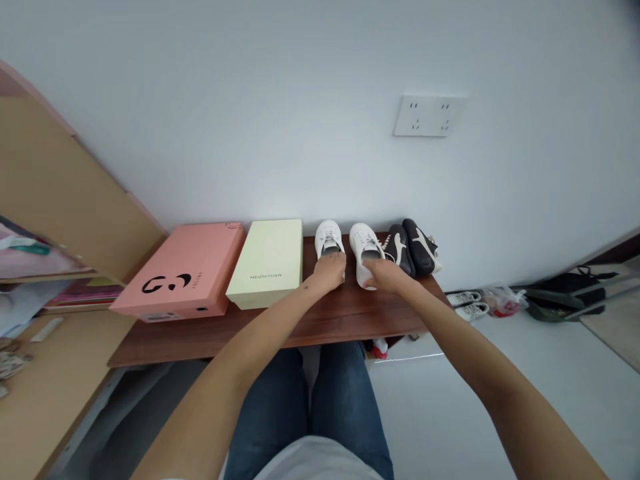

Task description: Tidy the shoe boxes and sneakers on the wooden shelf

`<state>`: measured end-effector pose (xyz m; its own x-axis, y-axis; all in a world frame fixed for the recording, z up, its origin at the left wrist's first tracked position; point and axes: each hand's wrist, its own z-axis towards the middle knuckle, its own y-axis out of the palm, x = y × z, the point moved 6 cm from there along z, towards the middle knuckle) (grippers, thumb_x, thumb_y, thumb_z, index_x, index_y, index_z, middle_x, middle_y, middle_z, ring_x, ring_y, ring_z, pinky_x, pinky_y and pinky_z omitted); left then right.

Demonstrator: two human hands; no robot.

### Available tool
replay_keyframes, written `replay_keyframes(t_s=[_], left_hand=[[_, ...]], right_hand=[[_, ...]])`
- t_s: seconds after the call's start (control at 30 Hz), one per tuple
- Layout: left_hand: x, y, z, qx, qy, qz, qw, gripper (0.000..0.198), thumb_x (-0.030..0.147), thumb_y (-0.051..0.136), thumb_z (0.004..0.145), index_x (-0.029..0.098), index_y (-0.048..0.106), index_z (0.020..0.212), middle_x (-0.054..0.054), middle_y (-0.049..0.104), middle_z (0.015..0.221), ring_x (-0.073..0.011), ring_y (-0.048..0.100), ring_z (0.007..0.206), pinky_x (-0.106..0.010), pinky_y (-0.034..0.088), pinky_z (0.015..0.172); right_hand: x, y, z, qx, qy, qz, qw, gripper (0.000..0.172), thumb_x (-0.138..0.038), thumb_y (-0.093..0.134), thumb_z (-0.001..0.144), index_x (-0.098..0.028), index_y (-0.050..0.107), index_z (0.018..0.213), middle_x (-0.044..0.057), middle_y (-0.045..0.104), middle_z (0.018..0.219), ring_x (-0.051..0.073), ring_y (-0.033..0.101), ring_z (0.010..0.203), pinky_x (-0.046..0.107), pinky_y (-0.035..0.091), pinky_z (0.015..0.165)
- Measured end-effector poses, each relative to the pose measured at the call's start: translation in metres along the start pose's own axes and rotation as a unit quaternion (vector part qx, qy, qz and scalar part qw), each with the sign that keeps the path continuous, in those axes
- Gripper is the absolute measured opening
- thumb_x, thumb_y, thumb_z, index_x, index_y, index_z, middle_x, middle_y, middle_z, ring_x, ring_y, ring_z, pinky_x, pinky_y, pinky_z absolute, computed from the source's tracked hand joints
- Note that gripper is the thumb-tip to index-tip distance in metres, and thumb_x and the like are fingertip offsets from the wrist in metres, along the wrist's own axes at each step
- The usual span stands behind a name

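Both arms extend forward to a dark wooden bench set against a white wall. The left hand is curled over the heel end of the left white sneaker, fingers closed on it from behind. The right hand is closed on the heel of the right white sneaker, with the thumb side toward the shoe's sole edge. The 2 white sneakers stand side by side on the bench top, toes toward the wall, soles down, a narrow gap between them. How firm either grip is cannot be told, as the fingertips are hidden behind the heels. Just right of the right white sneaker, touching or nearly so, stands a pair of black shoes with white side stripes, also toes to the wall. Left of the left white sneaker lies a pale yellow box, lid on, lettered on its near end. Beside that box lies a pink box with a black mark on its lid. A white wall socket is mounted above the shoes. On the floor to the right, near the wall, lie 2 more white shoes, a plastic bag and a black bag.
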<state>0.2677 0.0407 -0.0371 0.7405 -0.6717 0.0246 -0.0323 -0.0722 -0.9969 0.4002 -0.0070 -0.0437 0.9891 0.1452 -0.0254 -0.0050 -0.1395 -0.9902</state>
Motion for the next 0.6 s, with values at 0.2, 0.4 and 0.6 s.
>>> replay_keyframes(t_s=[0.2, 0.4, 0.6], left_hand=[[-0.002, 0.012, 0.006, -0.003, 0.006, 0.005, 1.000, 0.045, 0.025, 0.071, 0.077, 0.013, 0.050, 0.116, -0.017, 0.064, 0.115, -0.0324, 0.064, 0.109, -0.040, 0.050, 0.091], [-0.006, 0.018, 0.013, -0.009, -0.004, 0.002, 1.000, 0.047, 0.028, 0.072, 0.077, 0.014, 0.050, 0.116, -0.017, 0.065, 0.116, -0.0316, 0.064, 0.111, -0.039, 0.050, 0.092], [-0.008, 0.022, 0.016, -0.018, -0.007, -0.005, 1.000, 0.050, 0.029, 0.073, 0.075, 0.015, 0.049, 0.118, -0.018, 0.064, 0.119, -0.0325, 0.063, 0.113, -0.040, 0.049, 0.095]], right_hand=[[-0.006, 0.008, 0.017, -0.020, -0.012, -0.011, 1.000, 0.039, -0.039, 0.070, 0.082, -0.018, 0.057, 0.112, 0.016, 0.069, 0.113, 0.030, 0.065, 0.106, 0.031, 0.045, 0.085], [-0.004, 0.016, 0.030, -0.024, -0.017, -0.007, 1.000, 0.040, -0.040, 0.071, 0.081, -0.019, 0.057, 0.112, 0.016, 0.069, 0.114, 0.030, 0.065, 0.106, 0.031, 0.045, 0.084], [-0.005, 0.021, 0.037, -0.027, -0.022, -0.002, 0.999, 0.039, -0.039, 0.070, 0.081, -0.018, 0.057, 0.111, 0.016, 0.069, 0.113, 0.030, 0.066, 0.105, 0.032, 0.046, 0.083]])
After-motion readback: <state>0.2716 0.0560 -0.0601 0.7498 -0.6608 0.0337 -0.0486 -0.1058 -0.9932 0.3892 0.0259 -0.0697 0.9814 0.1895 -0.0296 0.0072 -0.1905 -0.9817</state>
